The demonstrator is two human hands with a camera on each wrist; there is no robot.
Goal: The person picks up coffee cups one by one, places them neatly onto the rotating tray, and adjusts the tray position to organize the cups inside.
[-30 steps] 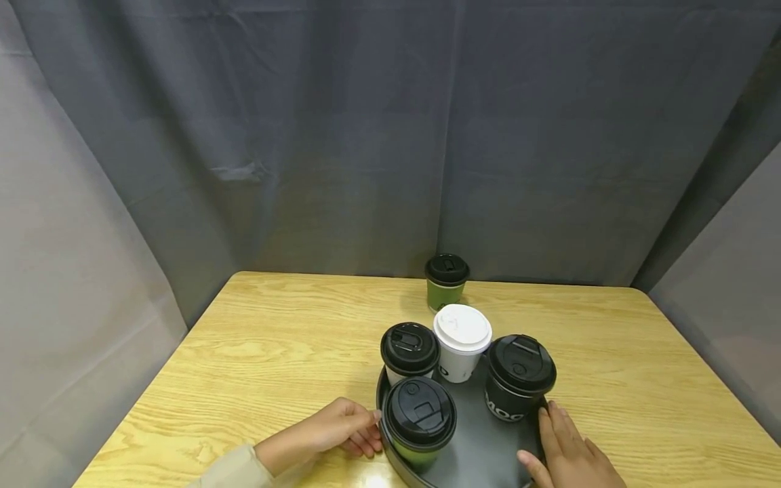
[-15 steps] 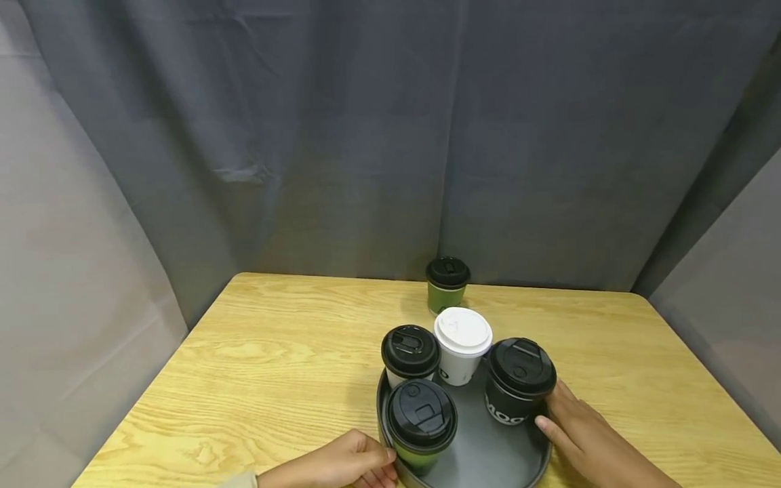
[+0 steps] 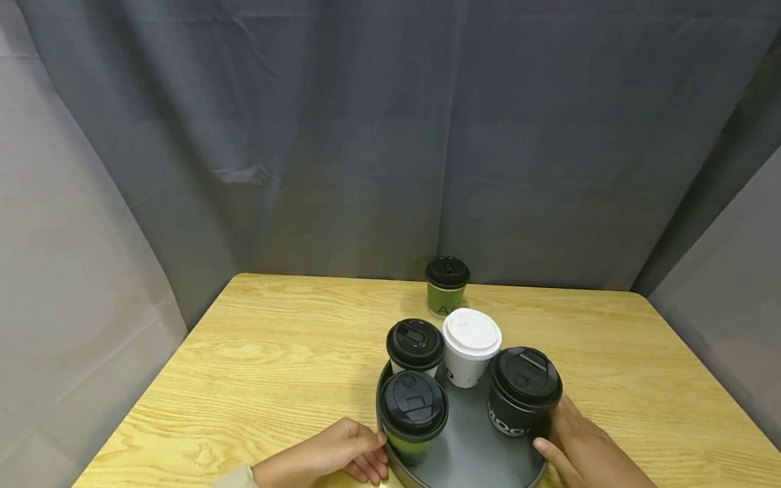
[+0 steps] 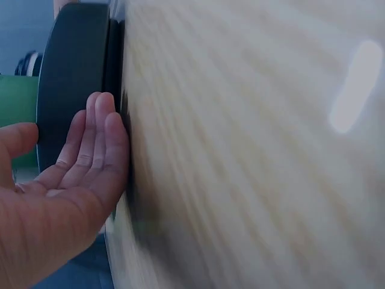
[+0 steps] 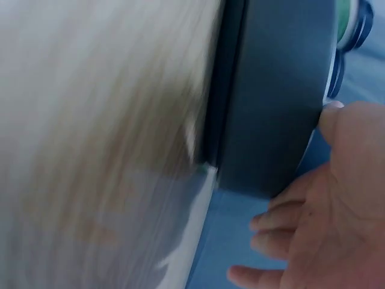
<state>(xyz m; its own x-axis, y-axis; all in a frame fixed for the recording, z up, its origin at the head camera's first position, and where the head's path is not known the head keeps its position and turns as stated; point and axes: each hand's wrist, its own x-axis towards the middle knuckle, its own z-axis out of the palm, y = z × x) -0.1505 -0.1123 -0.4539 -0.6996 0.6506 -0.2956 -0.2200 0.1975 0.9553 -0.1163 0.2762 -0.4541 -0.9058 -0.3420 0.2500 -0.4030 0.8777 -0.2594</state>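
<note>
A round dark grey tray (image 3: 472,451) lies on the wooden table with several lidded paper cups on it. A green cup (image 3: 407,444) with a black lid stands at its front left. Behind that is a white cup (image 3: 427,371) under a black lid. A white-lidded white cup (image 3: 465,369) stands at the tray's back, and a black cup (image 3: 509,413) with white lettering at its right. My left hand (image 3: 348,447) holds the tray's left side, thumb at the rim and fingers along the outer wall. On the right, my right hand (image 3: 586,444) grips the rim, its thumb over the edge.
Another green cup (image 3: 445,298) with a black lid stands on the table behind the tray. The wooden tabletop (image 3: 256,366) extends to both sides. Grey curtains (image 3: 342,149) hang close behind the table and along its sides.
The tray has turned clockwise: the white-lidded cup and black cup shifted right, the front green cup slightly left and away. My right hand went farther along the rim; my left came nearer, then back slightly.
</note>
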